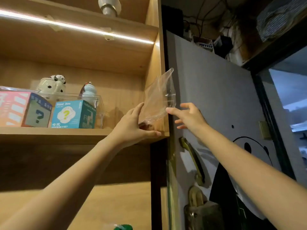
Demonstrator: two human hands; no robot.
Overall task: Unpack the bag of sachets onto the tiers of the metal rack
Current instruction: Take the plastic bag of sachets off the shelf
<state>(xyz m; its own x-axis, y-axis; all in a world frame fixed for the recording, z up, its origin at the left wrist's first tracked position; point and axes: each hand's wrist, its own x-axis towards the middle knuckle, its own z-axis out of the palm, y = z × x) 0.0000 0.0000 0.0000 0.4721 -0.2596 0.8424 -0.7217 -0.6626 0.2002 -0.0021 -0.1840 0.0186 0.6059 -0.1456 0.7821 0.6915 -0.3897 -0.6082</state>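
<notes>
A clear plastic bag (160,97) stands upright at the right end of a wooden shelf (54,131), leaning against the cabinet's side panel. It looks almost empty, with something dark at its bottom. My left hand (134,125) grips the bag's lower end, thumb along the shelf's front edge. My right hand (187,116) is just right of the bag with fingers spread, the index fingertip touching the bag's lower right corner. No metal rack or sachets are in view.
On the shelf's left stand a teal box (74,114), a pink-and-blue box (21,110) and two ceramic figures (51,85) behind a clear tray. A grey door (216,97) with a brass handle (191,155) is to the right. An LED strip lights the shelf above.
</notes>
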